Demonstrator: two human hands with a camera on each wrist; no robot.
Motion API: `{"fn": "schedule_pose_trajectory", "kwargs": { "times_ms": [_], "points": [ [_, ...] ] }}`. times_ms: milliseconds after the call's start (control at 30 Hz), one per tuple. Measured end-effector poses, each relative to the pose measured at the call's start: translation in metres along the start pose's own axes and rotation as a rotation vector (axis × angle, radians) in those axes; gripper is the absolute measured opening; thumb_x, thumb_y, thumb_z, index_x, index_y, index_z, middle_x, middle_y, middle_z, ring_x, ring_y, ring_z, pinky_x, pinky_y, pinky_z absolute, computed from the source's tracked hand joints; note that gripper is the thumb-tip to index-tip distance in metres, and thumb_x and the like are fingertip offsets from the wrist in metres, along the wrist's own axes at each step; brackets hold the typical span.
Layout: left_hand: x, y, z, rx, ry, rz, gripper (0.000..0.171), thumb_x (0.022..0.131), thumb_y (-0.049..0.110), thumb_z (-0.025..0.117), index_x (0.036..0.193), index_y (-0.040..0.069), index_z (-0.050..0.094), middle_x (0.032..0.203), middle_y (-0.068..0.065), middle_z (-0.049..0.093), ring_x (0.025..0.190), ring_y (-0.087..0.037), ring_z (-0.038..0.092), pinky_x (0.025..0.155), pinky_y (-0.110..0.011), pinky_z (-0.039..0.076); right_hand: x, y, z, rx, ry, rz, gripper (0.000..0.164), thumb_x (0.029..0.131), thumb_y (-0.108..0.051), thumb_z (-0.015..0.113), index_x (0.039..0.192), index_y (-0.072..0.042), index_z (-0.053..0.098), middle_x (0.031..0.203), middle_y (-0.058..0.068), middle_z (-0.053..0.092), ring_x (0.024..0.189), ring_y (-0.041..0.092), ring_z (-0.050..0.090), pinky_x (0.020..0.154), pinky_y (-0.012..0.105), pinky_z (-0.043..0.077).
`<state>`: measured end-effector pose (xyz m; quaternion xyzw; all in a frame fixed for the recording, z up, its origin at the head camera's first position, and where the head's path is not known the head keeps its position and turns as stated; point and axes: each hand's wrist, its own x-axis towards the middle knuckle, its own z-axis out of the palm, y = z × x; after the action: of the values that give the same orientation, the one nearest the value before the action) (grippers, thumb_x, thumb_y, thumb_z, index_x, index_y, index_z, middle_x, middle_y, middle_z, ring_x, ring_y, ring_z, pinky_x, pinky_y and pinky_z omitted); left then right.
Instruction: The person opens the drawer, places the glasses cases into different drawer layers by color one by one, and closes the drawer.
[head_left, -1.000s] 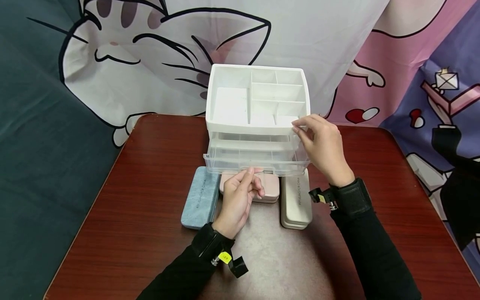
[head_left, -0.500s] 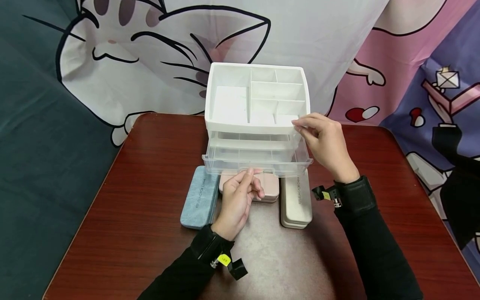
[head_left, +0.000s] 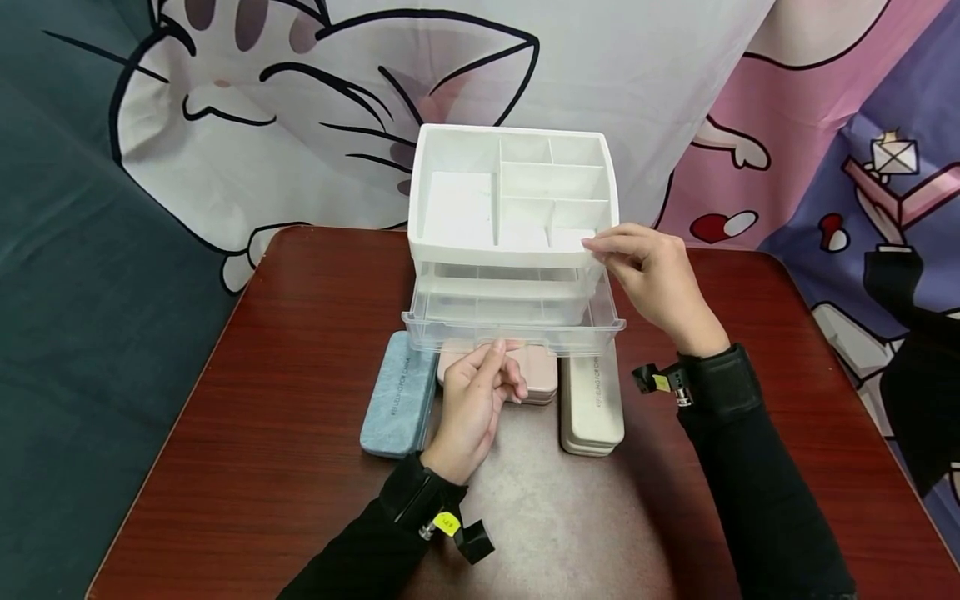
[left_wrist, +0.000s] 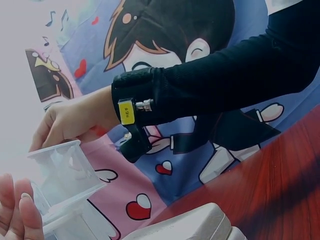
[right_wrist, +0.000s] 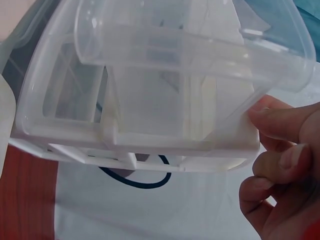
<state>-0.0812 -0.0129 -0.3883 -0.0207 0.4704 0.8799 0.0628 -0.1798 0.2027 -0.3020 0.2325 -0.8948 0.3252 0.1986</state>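
A white plastic storage organizer (head_left: 459, 208) with a divided top tray stands toward the back of the table in the head view. Its clear drawer (head_left: 588, 337) juts out at the front, over the ends of the cases below. My left hand (head_left: 472, 404) pinches the middle of the drawer's front edge from below; the exact contact is partly hidden. With thumb and fingertips, my right hand (head_left: 652, 279) holds the front right corner of the top tray. The right wrist view shows those right fingers (right_wrist: 280, 122) against the organizer's side.
Several pencil-case-like boxes lie in front: a blue case (head_left: 397, 396) at left, a pink case (head_left: 542, 377) partly under the drawer, a cream case (head_left: 592, 408) at right. They rest on a reddish-brown table (head_left: 262, 417). A cartoon-print cloth (head_left: 645, 75) hangs behind.
The clear drawer sits slightly farther out toward me. My right wrist and forearm have shifted a little to the right, fingers still at the tray corner. The left hand has barely moved.
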Motion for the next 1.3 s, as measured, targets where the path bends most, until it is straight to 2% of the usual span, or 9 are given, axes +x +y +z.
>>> {"fn": "schedule_pose_trajectory", "kwargs": {
  "times_ms": [167, 367, 567, 700, 867, 1100, 1300],
  "points": [
    [-0.001, 0.001, 0.000, 0.002, -0.006, 0.006, 0.042, 0.101, 0.024, 0.051, 0.115, -0.015, 0.056, 0.065, 0.002, 0.055, 0.056, -0.011, 0.054, 0.056, -0.020, 0.046, 0.000, 0.003, -0.002, 0.010, -0.014, -0.014, 0.025, 0.088, 0.000, 0.066, 0.107, -0.012, 0.076, 0.102, 0.004, 0.071, 0.066, 0.009, 0.043, 0.058, 0.017, 0.033],
    [-0.003, 0.002, 0.000, -0.003, -0.013, 0.006, 0.044, 0.101, 0.024, 0.050, 0.120, -0.016, 0.054, 0.065, 0.002, 0.055, 0.055, -0.011, 0.054, 0.056, -0.020, 0.046, -0.001, 0.006, 0.000, 0.026, -0.007, -0.038, 0.026, 0.088, 0.002, 0.065, 0.107, -0.013, 0.076, 0.104, 0.003, 0.071, 0.062, 0.008, 0.038, 0.056, 0.019, 0.030],
    [-0.004, 0.003, -0.001, 0.000, 0.006, 0.006, 0.040, 0.101, 0.023, 0.051, 0.117, -0.013, 0.057, 0.065, 0.002, 0.055, 0.055, -0.012, 0.054, 0.056, -0.021, 0.046, 0.000, 0.006, 0.001, 0.039, -0.008, -0.051, 0.026, 0.089, 0.001, 0.065, 0.108, -0.013, 0.075, 0.105, 0.003, 0.071, 0.064, 0.008, 0.039, 0.057, 0.019, 0.030],
    [-0.004, 0.002, -0.001, 0.005, -0.007, 0.000, 0.044, 0.100, 0.027, 0.052, 0.118, -0.014, 0.056, 0.065, 0.002, 0.055, 0.055, -0.012, 0.055, 0.057, -0.021, 0.046, -0.001, 0.007, 0.000, 0.037, -0.002, -0.052, 0.027, 0.089, 0.002, 0.065, 0.108, -0.013, 0.075, 0.105, 0.003, 0.071, 0.065, 0.008, 0.041, 0.057, 0.019, 0.031],
    [-0.010, -0.001, -0.002, -0.002, 0.005, -0.019, 0.041, 0.100, 0.027, 0.053, 0.116, -0.011, 0.057, 0.065, 0.002, 0.055, 0.055, -0.012, 0.055, 0.056, -0.021, 0.045, -0.006, 0.008, 0.001, 0.039, -0.014, -0.053, 0.027, 0.088, 0.002, 0.065, 0.109, -0.013, 0.075, 0.105, 0.003, 0.071, 0.066, 0.008, 0.041, 0.058, 0.018, 0.032],
    [-0.016, -0.002, -0.002, -0.013, 0.005, -0.019, 0.044, 0.100, 0.026, 0.052, 0.117, -0.015, 0.053, 0.066, 0.002, 0.055, 0.055, -0.012, 0.055, 0.056, -0.021, 0.045, -0.006, 0.008, 0.002, 0.038, -0.006, -0.057, 0.027, 0.088, 0.002, 0.065, 0.108, -0.013, 0.075, 0.104, 0.003, 0.071, 0.067, 0.007, 0.042, 0.057, 0.018, 0.031],
    [-0.019, -0.001, -0.002, -0.012, -0.005, -0.010, 0.045, 0.100, 0.028, 0.052, 0.116, -0.014, 0.054, 0.066, 0.002, 0.054, 0.056, -0.012, 0.054, 0.057, -0.021, 0.044, -0.004, 0.007, 0.000, 0.038, 0.000, -0.065, 0.026, 0.088, 0.002, 0.065, 0.107, -0.012, 0.075, 0.104, 0.003, 0.071, 0.066, 0.007, 0.041, 0.057, 0.018, 0.031]
  ]
}}
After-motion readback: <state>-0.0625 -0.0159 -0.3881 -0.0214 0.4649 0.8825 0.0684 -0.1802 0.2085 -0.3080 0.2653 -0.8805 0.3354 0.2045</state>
